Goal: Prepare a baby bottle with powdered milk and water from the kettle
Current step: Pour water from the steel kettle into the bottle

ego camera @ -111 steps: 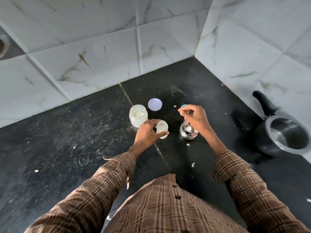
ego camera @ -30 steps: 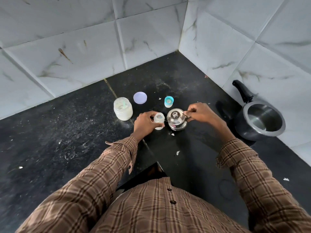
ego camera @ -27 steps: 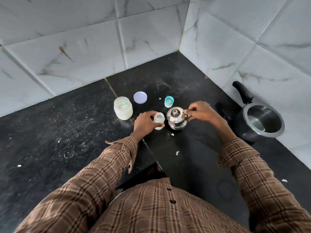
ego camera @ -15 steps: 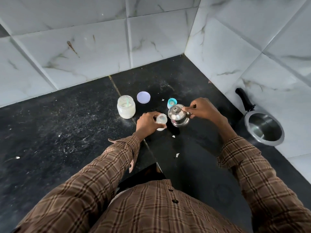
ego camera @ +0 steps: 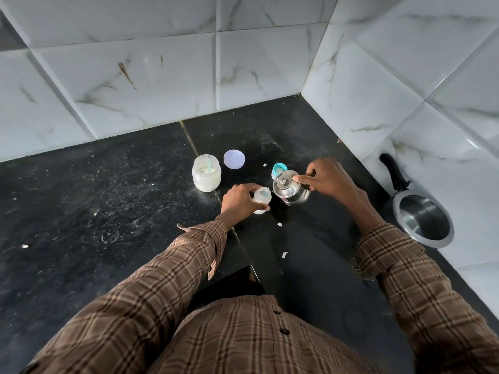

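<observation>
while the left hand wraps its curled fingers around the side of the small translucent baby bottle, the bottle stands upright on the black stone counter, long axis vertical, open mouth facing up. fingers and thumb are closed on the bottle wall, with the thumb toward the person and the fingertips on the far side. the right hand is closed on the small steel kettle, gripping at its right side where the handle is hidden under the fingers; one fingertip lies against the lid's rim. the kettle is tilted toward the bottle, its lid and knob leaning left and toward the camera, and its left edge sits just beside the bottle's mouth, nearly touching. whether the kettle's base rests on the counter or is raised cannot be told, and no stream of water can be made out.

just behind the kettle stands the teal bottle cap, partly hidden by the lid. to the left, apart from both hands, stands the open glass jar of powdered milk with a pale green scoop in it; its pale lilac lid lies flat beside it on the right. near the right wall, well apart from the hands, rests a steel pan with a black handle. white marble-look tiles back the counter's corner. both forearms wear brown plaid sleeves.
</observation>
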